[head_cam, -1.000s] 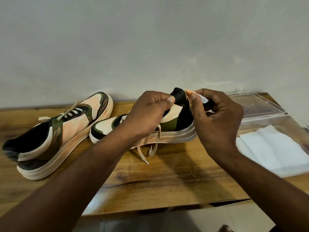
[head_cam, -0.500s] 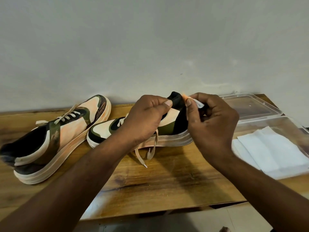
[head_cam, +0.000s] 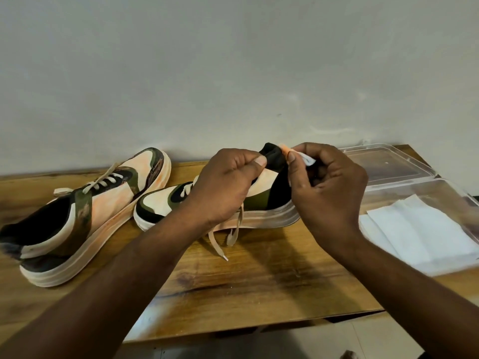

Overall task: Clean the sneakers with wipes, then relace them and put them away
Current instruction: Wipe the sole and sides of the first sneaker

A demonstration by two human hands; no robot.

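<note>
Two peach, green and black sneakers with cream soles lie on the wooden table (head_cam: 259,286). The left sneaker (head_cam: 85,213) is laced and untouched. The right sneaker (head_cam: 261,203) lies toe to the left, with loose cream lace ends (head_cam: 234,229) hanging over its sole. My left hand (head_cam: 228,185) grips this sneaker's collar, thumb on the black lining. My right hand (head_cam: 329,187) pinches a small white wipe (head_cam: 308,159) against the heel's top edge.
A clear plastic box (head_cam: 451,193) stands at the right with folded white wipes (head_cam: 425,231) in it. Its clear lid (head_cam: 388,164) lies behind, near the wall. The table's front edge runs just below my forearms.
The view shifted slightly. Both hands stay on the right sneaker's heel; my right hand with the wipe has worked a little along the heel's top edge.
</note>
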